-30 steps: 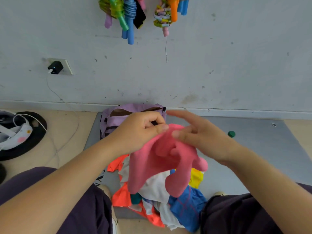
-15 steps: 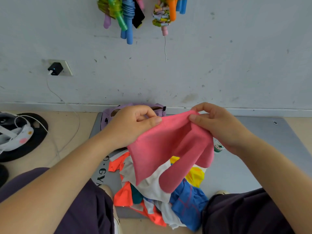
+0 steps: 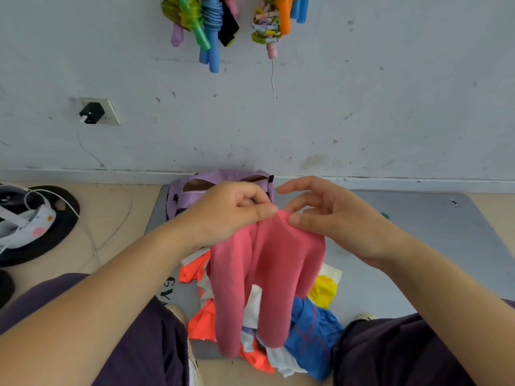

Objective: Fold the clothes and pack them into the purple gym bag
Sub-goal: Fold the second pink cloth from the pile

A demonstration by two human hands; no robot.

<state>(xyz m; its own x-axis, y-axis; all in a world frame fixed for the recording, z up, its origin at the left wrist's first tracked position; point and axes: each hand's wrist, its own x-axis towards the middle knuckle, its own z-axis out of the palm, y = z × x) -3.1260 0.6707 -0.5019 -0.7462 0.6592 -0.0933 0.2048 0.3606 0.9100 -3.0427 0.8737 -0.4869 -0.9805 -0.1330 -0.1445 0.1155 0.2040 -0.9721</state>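
Left hand (image 3: 231,210) fingers pinch one pink fleece garment (image 3: 262,277) above the purple fabric gym bag (image 3: 189,196); right hand (image 3: 331,218) fingers spread, thumb touching it.

Our left hand (image 3: 231,210) hides much of the purple gym bag (image 3: 182,196); hanging jump ropes (image 3: 211,26) run off the top edge.

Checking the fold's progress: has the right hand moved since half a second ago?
Yes. The right hand has let go of the pink garment's edge, opened, and shifted rightward from the purple gym bag.
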